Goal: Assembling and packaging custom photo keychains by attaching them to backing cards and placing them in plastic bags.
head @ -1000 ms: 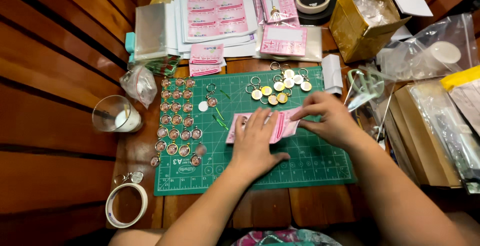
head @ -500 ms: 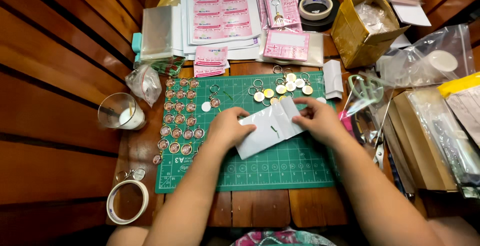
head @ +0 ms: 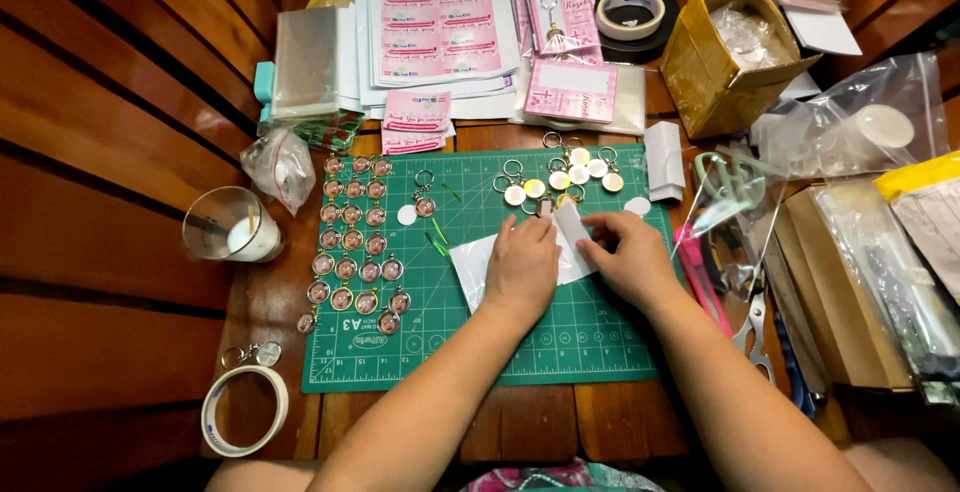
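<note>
On the green cutting mat (head: 560, 342), my left hand (head: 522, 270) presses flat on a white paper card (head: 473, 264). My right hand (head: 622, 256) pinches the card's upturned right flap (head: 570, 224). Rows of round pink keychains (head: 352, 242) lie along the mat's left side. A cluster of blank white and yellow keychain rounds (head: 560, 177) sits at the mat's top edge, just beyond my fingers. A single pink keychain (head: 425, 202) and a white disc (head: 406, 215) lie between the two groups.
Pink label sheets (head: 440, 12) and pink cards (head: 572, 90) are stacked at the back. A cardboard box (head: 725, 62), tape rolls (head: 632, 12), plastic bags (head: 850, 122) and scissors (head: 755, 317) crowd the right. A glass cup (head: 228, 224) and tape ring (head: 243, 410) stand left.
The pink side of the card was up a second ago; both hands turned it over and shifted it up the mat, white side up, with the right flap now lifted.
</note>
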